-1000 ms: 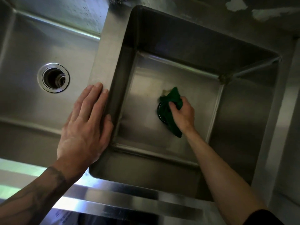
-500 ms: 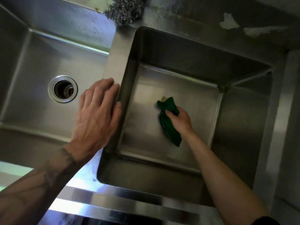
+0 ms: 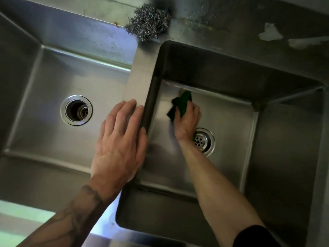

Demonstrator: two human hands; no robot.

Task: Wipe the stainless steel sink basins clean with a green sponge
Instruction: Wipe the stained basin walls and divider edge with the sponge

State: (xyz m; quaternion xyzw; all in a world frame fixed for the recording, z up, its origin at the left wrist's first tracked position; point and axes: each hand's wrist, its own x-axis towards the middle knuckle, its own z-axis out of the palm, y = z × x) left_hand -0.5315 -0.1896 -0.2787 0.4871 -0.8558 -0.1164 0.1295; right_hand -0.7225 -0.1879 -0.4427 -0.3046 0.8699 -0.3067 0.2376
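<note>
Our right hand (image 3: 187, 120) grips the crumpled green sponge (image 3: 181, 102) on the right stainless steel basin (image 3: 231, 122) floor, near its far-left corner. Our flat left hand (image 3: 121, 141) braces the divider (image 3: 140, 77), where smooth steel could let it slip.

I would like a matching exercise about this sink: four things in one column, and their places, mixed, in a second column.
1. green sponge
2. steel wool
3. left hand
4. open drain

a. flat on the divider
b. floor of the left basin
c. back ledge
d. gripped by the right hand

Pairs: 1-d, 2-c, 3-a, 4-b.
</note>
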